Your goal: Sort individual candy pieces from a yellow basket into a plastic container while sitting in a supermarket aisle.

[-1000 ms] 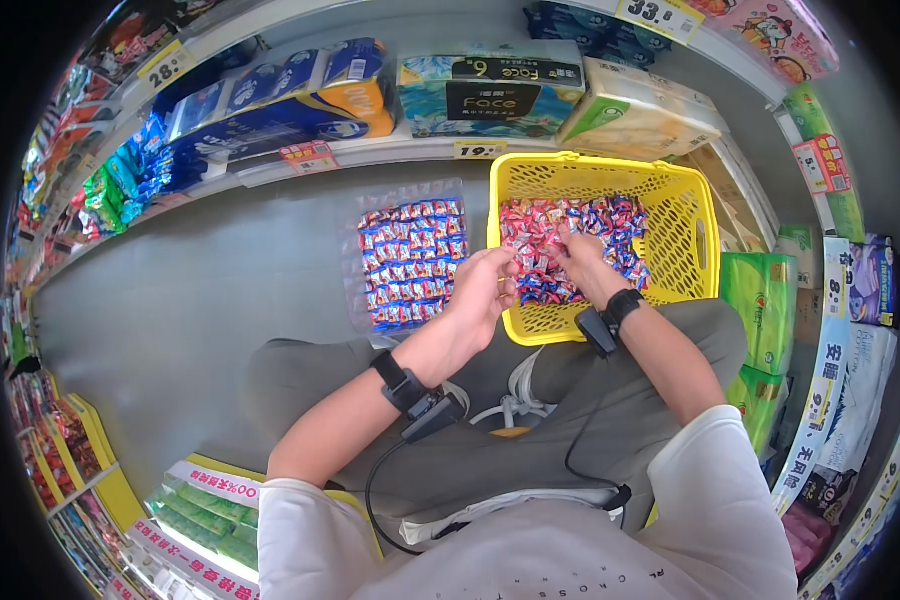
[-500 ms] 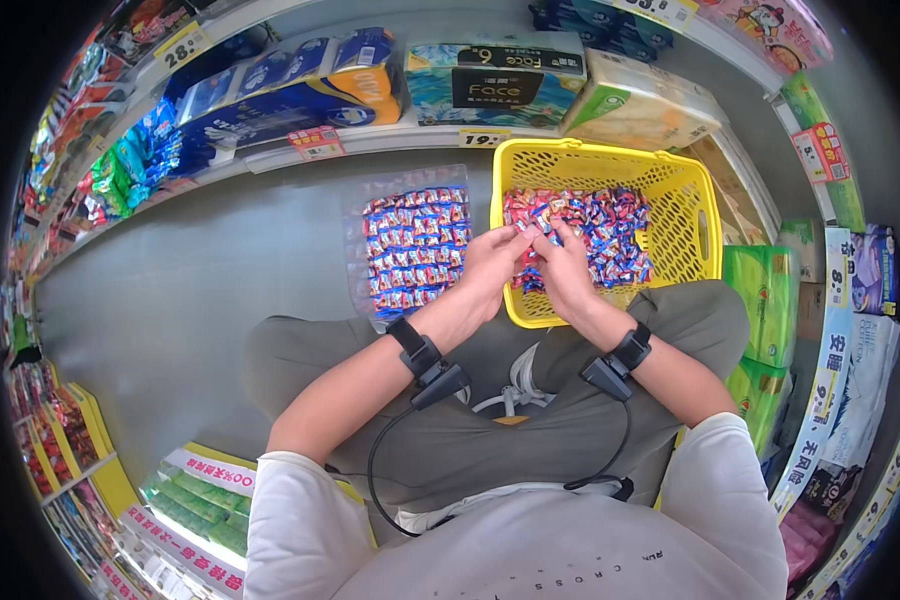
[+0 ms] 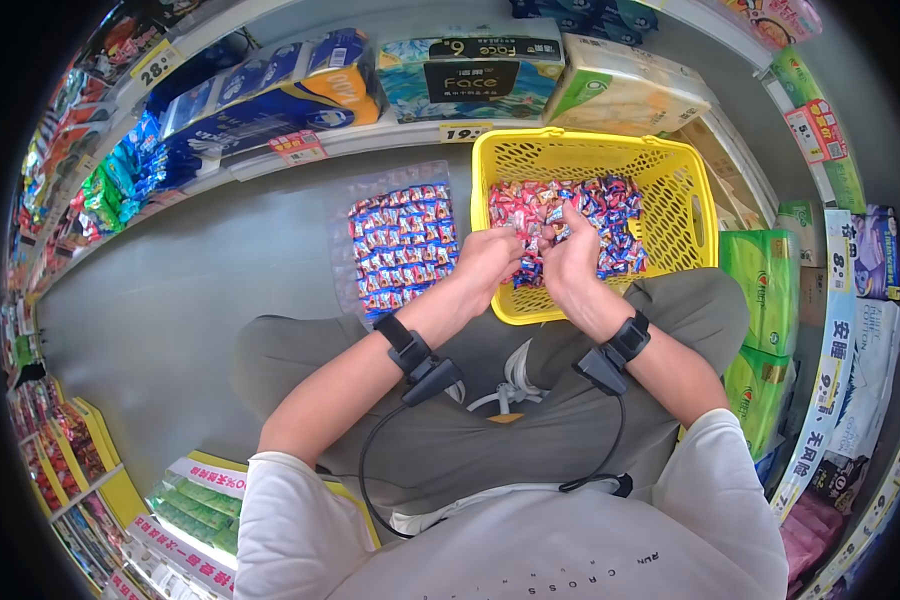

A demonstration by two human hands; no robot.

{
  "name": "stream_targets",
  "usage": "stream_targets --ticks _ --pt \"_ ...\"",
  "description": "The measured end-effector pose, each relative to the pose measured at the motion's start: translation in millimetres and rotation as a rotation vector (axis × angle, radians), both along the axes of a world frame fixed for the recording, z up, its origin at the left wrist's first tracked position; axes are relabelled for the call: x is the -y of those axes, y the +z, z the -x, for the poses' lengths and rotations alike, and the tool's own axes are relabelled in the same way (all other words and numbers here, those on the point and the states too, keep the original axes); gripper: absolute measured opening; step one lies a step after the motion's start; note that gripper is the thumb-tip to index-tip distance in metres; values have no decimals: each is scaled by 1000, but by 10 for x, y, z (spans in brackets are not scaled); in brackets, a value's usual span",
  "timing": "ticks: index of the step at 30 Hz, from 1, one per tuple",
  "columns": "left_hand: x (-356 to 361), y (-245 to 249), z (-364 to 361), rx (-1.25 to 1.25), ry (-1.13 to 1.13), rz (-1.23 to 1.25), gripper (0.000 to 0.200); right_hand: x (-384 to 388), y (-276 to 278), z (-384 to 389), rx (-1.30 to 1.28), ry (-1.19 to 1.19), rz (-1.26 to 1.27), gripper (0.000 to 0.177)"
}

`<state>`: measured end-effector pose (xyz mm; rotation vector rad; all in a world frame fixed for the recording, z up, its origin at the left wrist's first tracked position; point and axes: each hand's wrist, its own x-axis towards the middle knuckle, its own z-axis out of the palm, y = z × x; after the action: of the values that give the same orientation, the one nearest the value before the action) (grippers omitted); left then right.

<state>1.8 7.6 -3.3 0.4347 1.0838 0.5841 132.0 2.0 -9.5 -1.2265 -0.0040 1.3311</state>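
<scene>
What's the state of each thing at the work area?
Left hand: fingers curled, grip unclear
Right hand: fingers bent, grip unclear
Yellow basket: open-topped, partly filled
Basket candies: wrapped, jumbled
Clear tray: uncovered, holding candies
Tray candies: wrapped, in rows
Wrist straps: fastened

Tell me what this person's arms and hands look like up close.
The left hand and right hand are ungloved. Each side has a black wrist strap bearing a dark, boxy device, with a thin black cable trailing from it. The sleeves are short, loose and white.
</scene>
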Motion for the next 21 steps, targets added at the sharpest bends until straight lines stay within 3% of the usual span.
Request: stream_targets --ticks 3,8,10,12,14,18,21 --pt "21 215 61 31 10 7 33 54 19 32 -118 69 -24 16" --pt "28 160 208 175 69 -1 42 95 81 138 -182 328 32 14" --pt "72 142 231 62 12 -181 36 98 125 228 -177 331 -15 14" --pt "88 75 250 33 20 -195 32 86 188 322 -61 287 -15 16" --pt "116 -30 257 -49 112 -312 30 94 127 308 -64 369 -45 16" --pt "122 66 340 -90 139 -279 25 83 92 334 -76 431 -68 13" --pt "155 38 362 -226 205 -396 22 84 92 402 -69 423 -63 15"
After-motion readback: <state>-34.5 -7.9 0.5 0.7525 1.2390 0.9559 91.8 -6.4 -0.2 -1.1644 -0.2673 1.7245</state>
